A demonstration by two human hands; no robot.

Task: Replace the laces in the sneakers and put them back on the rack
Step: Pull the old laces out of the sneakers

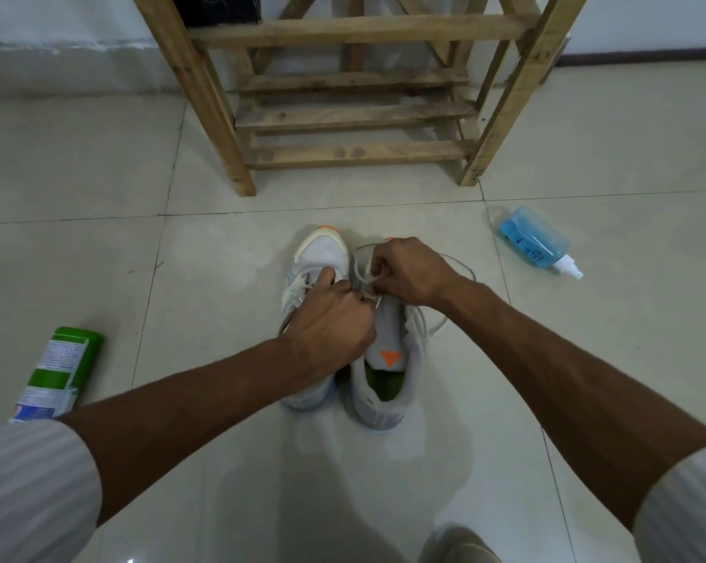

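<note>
No brand name is showing on either shoe; the only mark is an orange triangle on the grey tongue of the right-side sneaker (388, 347), whose insole is showing green. The pair is sitting at the centre of the frame on the pale tile floor (99, 176), toes pointing toward the wooden rack (355, 30) at the top, well short of it. The left-side sneaker (323, 253) is standing just beside its mate.

The left hand (331, 323) and right hand (408, 270) are meeting over the right-side sneaker's eyelets, fingers curled in tight and pinching the white lace (368, 292); loose loops of it are trailing onto the floor to the right. The hands are hiding the eyelets and most of the left-side sneaker's heel.

A blue spray bottle (534, 239) is lying at centre right, its dark print too small to read. A green-and-white container (59, 367) is lying at lower left, its label text blurred.
</note>
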